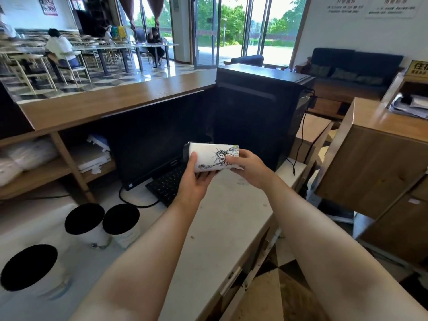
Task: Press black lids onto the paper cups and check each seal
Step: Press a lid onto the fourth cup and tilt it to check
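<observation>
On the bench (220,216) to my left stand three lidded cups: the near cup (29,267), then the middle cup (84,218) and the far cup (121,218) side by side. My left hand (196,179) grips the held cup (213,158) from beneath, thumb on its side. It lies sideways in the air, its black lid (186,152) pointing left toward the monitor (150,147). My right hand (249,166) pinches its base end.

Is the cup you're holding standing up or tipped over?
Tipped on its side: the paper cup lies level, black lid pointing left, held between the left hand and right hand.
</observation>
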The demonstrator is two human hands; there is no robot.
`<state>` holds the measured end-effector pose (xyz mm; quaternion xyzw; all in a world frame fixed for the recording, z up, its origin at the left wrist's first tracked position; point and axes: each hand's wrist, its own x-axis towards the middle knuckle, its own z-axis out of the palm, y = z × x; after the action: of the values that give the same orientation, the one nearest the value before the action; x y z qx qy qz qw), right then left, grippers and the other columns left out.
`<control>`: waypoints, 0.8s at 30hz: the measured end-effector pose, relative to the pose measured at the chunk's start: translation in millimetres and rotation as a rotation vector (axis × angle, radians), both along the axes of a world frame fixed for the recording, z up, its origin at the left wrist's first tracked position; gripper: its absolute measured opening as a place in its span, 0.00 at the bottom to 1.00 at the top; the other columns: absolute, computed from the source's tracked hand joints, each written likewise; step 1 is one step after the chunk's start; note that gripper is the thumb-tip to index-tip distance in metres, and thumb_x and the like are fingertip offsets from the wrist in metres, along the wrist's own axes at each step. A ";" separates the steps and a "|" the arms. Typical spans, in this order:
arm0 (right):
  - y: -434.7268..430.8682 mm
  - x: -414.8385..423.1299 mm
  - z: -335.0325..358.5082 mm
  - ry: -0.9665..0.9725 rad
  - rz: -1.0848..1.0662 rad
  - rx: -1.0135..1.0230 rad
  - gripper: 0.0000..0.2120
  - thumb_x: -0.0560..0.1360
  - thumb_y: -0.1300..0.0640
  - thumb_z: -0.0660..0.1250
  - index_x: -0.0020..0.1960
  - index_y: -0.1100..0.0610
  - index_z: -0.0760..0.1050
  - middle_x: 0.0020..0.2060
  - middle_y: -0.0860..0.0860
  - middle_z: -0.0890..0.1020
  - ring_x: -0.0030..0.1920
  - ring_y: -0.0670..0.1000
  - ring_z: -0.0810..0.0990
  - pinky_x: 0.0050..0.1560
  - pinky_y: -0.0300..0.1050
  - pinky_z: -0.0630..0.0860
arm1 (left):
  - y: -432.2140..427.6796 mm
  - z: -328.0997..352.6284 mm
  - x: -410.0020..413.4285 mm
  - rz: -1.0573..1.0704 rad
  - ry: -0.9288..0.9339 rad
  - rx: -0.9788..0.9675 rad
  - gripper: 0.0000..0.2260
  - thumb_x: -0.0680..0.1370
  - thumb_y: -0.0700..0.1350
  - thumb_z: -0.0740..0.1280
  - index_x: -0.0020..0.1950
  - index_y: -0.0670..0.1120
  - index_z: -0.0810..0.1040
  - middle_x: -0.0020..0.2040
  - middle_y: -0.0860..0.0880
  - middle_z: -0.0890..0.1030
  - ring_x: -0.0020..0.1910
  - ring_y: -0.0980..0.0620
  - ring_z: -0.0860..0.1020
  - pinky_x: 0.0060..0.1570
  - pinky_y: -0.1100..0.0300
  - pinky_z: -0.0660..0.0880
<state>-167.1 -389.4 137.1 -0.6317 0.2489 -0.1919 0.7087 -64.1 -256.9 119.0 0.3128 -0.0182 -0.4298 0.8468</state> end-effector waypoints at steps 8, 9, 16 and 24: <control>-10.9 3.2 -6.4 0.380 0.127 -0.420 0.33 0.62 0.44 0.76 0.63 0.51 0.70 0.57 0.49 0.79 0.57 0.50 0.77 0.62 0.52 0.74 | 9.2 13.0 22.3 0.009 -0.334 0.215 0.16 0.73 0.45 0.72 0.59 0.49 0.73 0.57 0.46 0.80 0.57 0.48 0.78 0.50 0.52 0.79; -9.2 4.3 -6.5 0.415 0.148 -0.461 0.34 0.62 0.44 0.76 0.63 0.51 0.70 0.57 0.48 0.79 0.57 0.50 0.77 0.61 0.52 0.74 | 10.1 15.0 23.3 0.007 -0.372 0.237 0.16 0.73 0.44 0.72 0.59 0.49 0.73 0.56 0.46 0.80 0.57 0.48 0.79 0.49 0.52 0.79; 14.7 16.4 2.5 0.382 0.175 -0.573 0.34 0.68 0.50 0.75 0.68 0.54 0.64 0.58 0.50 0.76 0.56 0.51 0.77 0.55 0.49 0.76 | 9.0 26.6 27.6 0.028 -0.630 0.351 0.26 0.68 0.44 0.76 0.64 0.45 0.72 0.57 0.45 0.80 0.54 0.48 0.80 0.42 0.57 0.81; 27.7 31.5 8.6 0.176 0.036 -0.444 0.34 0.64 0.59 0.77 0.66 0.56 0.66 0.58 0.53 0.77 0.58 0.53 0.77 0.57 0.53 0.77 | 5.0 49.0 26.4 0.065 -0.871 0.425 0.40 0.65 0.42 0.78 0.72 0.46 0.62 0.63 0.49 0.75 0.60 0.51 0.76 0.53 0.57 0.76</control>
<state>-135.6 -361.7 145.6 -0.7906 0.2504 -0.1734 0.5312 -37.8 -252.0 168.0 0.6299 -0.2732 -0.2266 0.6908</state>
